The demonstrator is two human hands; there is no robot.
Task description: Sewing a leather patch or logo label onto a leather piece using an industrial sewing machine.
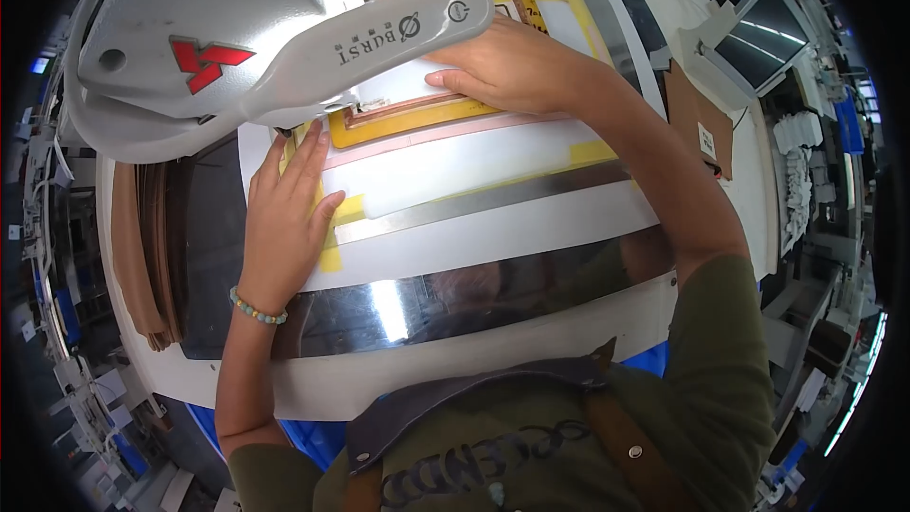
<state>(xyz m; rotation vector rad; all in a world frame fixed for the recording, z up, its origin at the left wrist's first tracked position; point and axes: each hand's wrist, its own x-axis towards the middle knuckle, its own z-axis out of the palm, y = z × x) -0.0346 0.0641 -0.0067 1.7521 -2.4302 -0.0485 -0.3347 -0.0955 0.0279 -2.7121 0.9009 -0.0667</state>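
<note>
My left hand (292, 218) lies flat at the left edge of a layered white template (455, 180), its fingers stretched over the yellow tape there. Farther up and to the right, my right hand (517, 66) rests palm down near a yellow-edged inner frame (417, 125) with a brown inner border. Its thumb reaches out to the left over the white area. A long grey arm of the machine (379, 47) covers some of the right hand's fingertips. No object shows in either hand. A metal strip (512, 199) runs along the template's near side.
The machine's bulky grey-white head (142, 19) with a red emblem overhangs the upper left. A shiny dark plate (493, 296) lies nearest me. Brown sheets (140, 256) are stacked at the left. On the right are a brown board (684, 112) and a tilted screen (770, 36).
</note>
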